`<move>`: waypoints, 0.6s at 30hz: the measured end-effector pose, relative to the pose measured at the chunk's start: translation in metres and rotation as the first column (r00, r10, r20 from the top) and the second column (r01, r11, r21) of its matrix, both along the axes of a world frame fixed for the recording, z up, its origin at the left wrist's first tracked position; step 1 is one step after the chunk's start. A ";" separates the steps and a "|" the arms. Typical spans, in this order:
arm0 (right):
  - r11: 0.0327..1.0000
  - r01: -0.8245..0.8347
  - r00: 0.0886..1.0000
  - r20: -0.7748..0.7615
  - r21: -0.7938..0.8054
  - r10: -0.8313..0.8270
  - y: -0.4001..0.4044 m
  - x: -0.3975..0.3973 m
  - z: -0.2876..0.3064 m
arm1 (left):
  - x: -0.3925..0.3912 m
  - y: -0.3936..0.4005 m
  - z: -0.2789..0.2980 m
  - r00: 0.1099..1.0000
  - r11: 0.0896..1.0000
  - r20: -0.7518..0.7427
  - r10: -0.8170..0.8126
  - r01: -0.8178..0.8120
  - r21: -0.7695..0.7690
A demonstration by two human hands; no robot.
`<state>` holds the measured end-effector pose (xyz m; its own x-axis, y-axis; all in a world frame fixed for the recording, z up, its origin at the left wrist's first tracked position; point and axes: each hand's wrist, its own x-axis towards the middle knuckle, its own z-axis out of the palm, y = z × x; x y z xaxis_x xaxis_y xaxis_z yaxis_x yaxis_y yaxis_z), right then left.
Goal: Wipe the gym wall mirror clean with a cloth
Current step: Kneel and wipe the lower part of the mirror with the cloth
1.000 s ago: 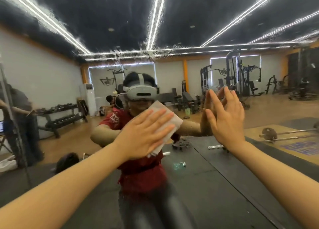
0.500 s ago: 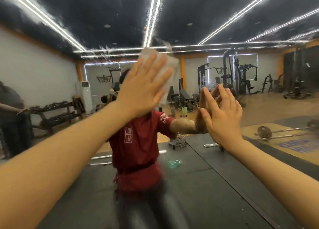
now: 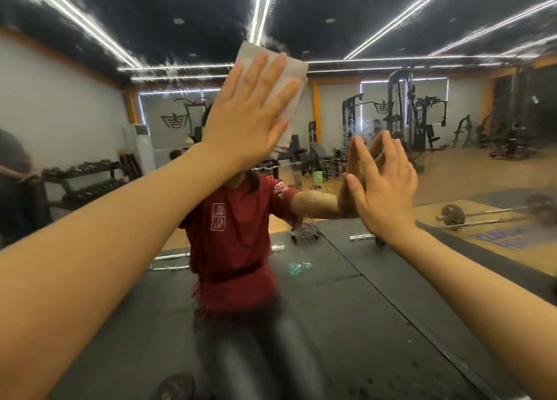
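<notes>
Head view: A person faces a gym wall mirror (image 3: 391, 309) with both arms raised. The left hand (image 3: 250, 113) lies flat with its fingers straight and slightly spread, pressing a pale folded cloth (image 3: 284, 83) against the glass high up, at about the height of the reflected head, which the hand and cloth cover. The cloth's upper edge and right side stick out beyond the fingertips; a lower fold hangs below the palm. The right hand (image 3: 382, 185) is also flat and spread, fingers pointing up, its palm against the mirror lower down and to the right, meeting its own reflection fingertip to fingertip. It holds nothing.

Specks and streaks of wet spray cling to the glass along the reflected ceiling light strips (image 3: 262, 11), between the two hands and below the right wrist. The mirror shows the person's red T-shirt (image 3: 232, 228) with a white square mark on the chest, dark rubber floor mats, a loaded barbell (image 3: 482, 216) lying on the floor at right, weight machines (image 3: 404, 110) along the far wall, a dumbbell rack (image 3: 81, 182) at left, a white standing air-conditioning unit (image 3: 141, 149) and a small green bucket (image 3: 318, 176) on the wooden floor.
</notes>
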<state>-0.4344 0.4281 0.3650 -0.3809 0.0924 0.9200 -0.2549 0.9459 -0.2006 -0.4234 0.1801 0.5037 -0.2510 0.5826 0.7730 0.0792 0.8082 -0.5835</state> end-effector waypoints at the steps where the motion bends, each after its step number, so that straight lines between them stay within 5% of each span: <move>1: 1.000 0.000 1.000 -0.002 -0.002 0.000 0.000 -0.001 0.000 | -0.001 0.001 -0.007 1.000 1.000 -0.001 -0.013 0.013 0.005; 10: 1.000 0.016 1.000 -0.024 0.026 -0.015 0.003 -0.004 -0.002 | 0.004 -0.005 -0.154 0.996 0.989 0.052 -0.072 0.078 -0.124; 18: 0.999 0.046 0.998 -0.036 0.022 -0.046 0.002 -0.007 -0.004 | 0.003 -0.002 -0.160 0.997 0.994 0.046 -0.058 0.062 -0.092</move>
